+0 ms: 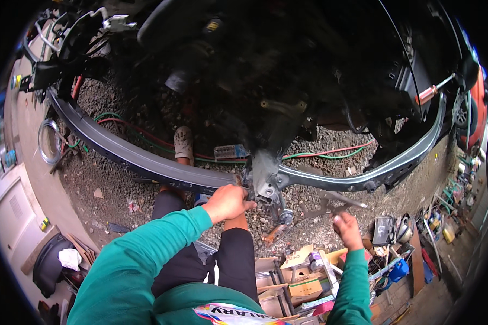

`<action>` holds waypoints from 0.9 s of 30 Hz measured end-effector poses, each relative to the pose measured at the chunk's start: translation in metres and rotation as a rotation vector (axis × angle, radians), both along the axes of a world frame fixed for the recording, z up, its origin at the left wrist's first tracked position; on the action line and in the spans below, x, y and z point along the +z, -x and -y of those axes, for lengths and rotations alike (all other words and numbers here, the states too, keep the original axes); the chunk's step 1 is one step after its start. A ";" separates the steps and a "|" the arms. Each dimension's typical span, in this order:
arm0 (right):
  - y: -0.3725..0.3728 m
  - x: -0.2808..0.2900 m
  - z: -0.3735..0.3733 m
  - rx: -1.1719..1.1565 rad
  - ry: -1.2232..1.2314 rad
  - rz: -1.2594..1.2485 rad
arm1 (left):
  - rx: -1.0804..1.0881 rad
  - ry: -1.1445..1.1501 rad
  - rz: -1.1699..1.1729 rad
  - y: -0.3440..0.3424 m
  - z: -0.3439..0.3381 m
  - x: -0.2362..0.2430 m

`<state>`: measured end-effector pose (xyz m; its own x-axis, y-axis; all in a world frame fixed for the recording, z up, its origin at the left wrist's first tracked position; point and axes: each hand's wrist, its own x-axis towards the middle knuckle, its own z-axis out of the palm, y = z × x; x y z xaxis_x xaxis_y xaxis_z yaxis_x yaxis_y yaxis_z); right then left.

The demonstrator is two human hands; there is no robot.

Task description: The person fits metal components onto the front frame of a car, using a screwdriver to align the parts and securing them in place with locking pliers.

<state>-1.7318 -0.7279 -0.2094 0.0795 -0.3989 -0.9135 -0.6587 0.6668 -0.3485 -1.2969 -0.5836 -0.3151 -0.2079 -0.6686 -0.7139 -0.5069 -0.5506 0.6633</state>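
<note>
1. Just below the dial's centre is the grey bracket [264, 169]. The left beam [141, 151] curves from it toward ten o'clock; the right beam [352, 183] sweeps toward two.
2. My left hand [228, 203] is at the left beam's inner end, fingers folded and thumb pointing toward three. The fingertips are hidden, so I cannot tell whether I am pinching anything.
3. My right hand [350, 230], at four o'clock, is curled, not spread. A blurred metal bar [346, 200] shows at its twelve; whether I grip that, I cannot tell.
4. I judge both beams stiff, long and fairly heavy, unlikely to flex in one palm. The smooth painted faces may slip; bare edges at the bracket could cut.
5. For hold, I'd favour the left beam's broad upper face, palm over the top, well toward nine from the ragged joint.
</note>
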 end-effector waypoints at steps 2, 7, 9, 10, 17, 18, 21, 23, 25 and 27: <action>-0.021 -0.017 0.029 -0.147 -0.022 0.183 | 0.022 -0.026 -0.006 0.001 -0.003 -0.003; -0.063 -0.056 0.046 -0.141 0.102 0.340 | 0.009 -0.005 0.017 -0.003 -0.008 -0.005; -0.034 -0.075 0.067 0.629 0.539 0.174 | -0.020 0.002 -0.015 0.009 0.000 -0.007; -0.068 -0.080 0.079 0.489 0.373 0.203 | -0.011 -0.012 0.005 0.006 -0.003 -0.008; -0.144 -0.103 0.159 0.466 -0.055 0.191 | 0.024 -0.010 0.060 0.002 0.011 -0.002; -0.164 -0.102 0.168 0.641 -0.051 0.134 | 0.037 -0.061 0.049 0.000 0.002 0.005; -0.170 -0.124 0.174 0.624 -0.036 0.285 | 0.024 -0.051 0.059 0.002 0.002 0.000; -0.184 -0.130 0.182 0.883 0.052 0.202 | -0.024 -0.062 0.067 0.003 0.008 0.005; -0.195 -0.133 0.186 0.822 -0.012 0.256 | -0.030 -0.093 0.062 0.003 0.013 0.010; -0.201 -0.140 0.190 0.744 -0.104 0.340 | -0.030 -0.123 0.052 0.000 0.017 0.011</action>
